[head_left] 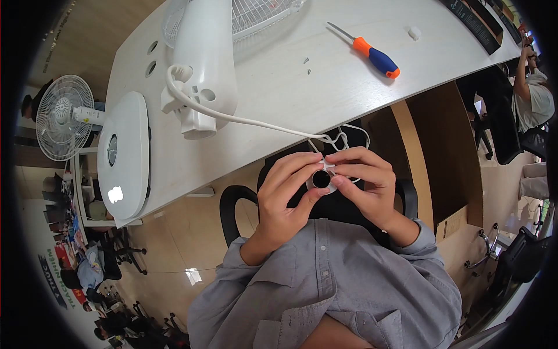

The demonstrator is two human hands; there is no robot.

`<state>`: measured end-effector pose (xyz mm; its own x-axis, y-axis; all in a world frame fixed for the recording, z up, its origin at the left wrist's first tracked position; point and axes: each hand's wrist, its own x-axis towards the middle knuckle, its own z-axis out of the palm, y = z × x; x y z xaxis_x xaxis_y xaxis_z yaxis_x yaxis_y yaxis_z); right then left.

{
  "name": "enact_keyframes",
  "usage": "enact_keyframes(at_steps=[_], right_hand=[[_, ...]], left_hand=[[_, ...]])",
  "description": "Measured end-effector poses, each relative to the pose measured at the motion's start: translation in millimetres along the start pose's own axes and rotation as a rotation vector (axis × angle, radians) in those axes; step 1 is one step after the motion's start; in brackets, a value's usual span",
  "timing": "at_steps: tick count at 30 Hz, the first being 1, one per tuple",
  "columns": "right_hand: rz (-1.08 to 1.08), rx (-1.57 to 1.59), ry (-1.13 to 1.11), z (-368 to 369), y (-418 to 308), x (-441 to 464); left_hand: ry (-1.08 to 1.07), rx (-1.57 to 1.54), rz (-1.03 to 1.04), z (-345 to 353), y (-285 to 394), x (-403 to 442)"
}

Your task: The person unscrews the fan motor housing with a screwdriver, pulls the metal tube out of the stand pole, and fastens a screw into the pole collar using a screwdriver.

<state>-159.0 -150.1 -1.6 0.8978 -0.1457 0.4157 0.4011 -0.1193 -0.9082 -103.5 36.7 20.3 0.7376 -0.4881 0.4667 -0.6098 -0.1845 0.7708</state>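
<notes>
Just past the table's front edge, my left hand (286, 195) and my right hand (367, 183) hold a small white part with a round black face (321, 178) between their fingertips. Both hands have their fingers closed on it. A white cord (256, 122) runs from the area by my fingers, where it is looped, up to the white fan body (204, 64) lying on the table. The fan's wire grille (261, 17) is at the top of the view. How the cord meets the part is hidden by my fingers.
On the white table (279, 75) lie an orange and blue screwdriver (376, 58), small screws (308, 65) and a white scrap (414, 33). A white fan base (123, 154) stands at the left edge. A cardboard box (444, 151) is below the table, right. Other people sit farther off.
</notes>
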Motion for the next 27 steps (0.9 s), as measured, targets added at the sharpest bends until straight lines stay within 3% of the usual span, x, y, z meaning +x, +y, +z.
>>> enact_keyframes(at_steps=[6,12,27], right_hand=[[-0.020,-0.066,-0.036,-10.8,-9.2,6.7],[-0.189,-0.397,-0.118,-24.7,-27.0,14.5],[-0.322,-0.549,-0.258,-40.2,-40.0,21.7]], left_hand=[[0.005,-0.102,-0.029,6.7,0.6,-1.3],[-0.001,-0.215,-0.053,10.4,-3.0,-4.0],[-0.036,-0.251,-0.079,15.6,0.0,-5.4]])
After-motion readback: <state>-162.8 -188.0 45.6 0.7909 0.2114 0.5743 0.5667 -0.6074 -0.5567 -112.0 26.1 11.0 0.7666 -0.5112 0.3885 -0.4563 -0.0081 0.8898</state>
